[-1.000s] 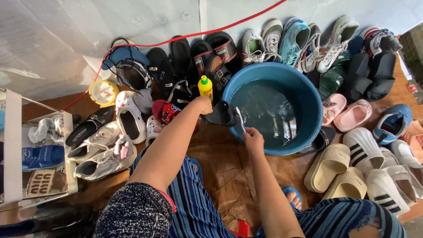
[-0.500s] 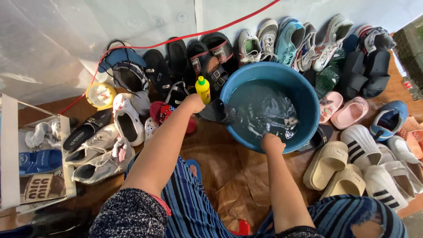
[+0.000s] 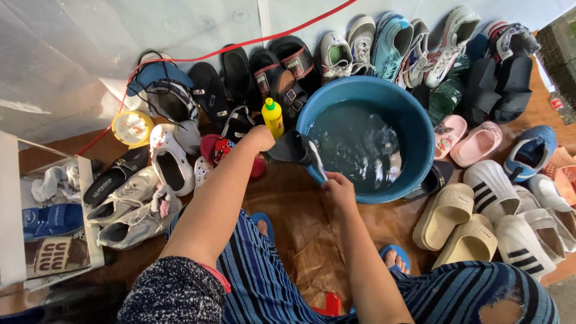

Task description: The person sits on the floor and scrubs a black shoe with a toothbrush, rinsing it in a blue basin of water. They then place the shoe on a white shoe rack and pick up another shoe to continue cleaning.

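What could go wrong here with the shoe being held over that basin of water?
The left hand holds a dark shoe at the rim of the blue basin, while the right hand works a brush on it; drips may soak the brown cardboard underneath. The yellow bottle stands close to the left hand and could get knocked over.

A brown floor (image 3: 300, 228), partly covered with creased brown sheeting, carries everything. A blue basin (image 3: 420, 132) of water sits right of centre, with a yellow bottle (image 3: 273, 117) just left of it. Sandals and sneakers line the top edge, cream slides (image 3: 447, 215) lie at lower right, and grey sneakers (image 3: 129, 207) at left.
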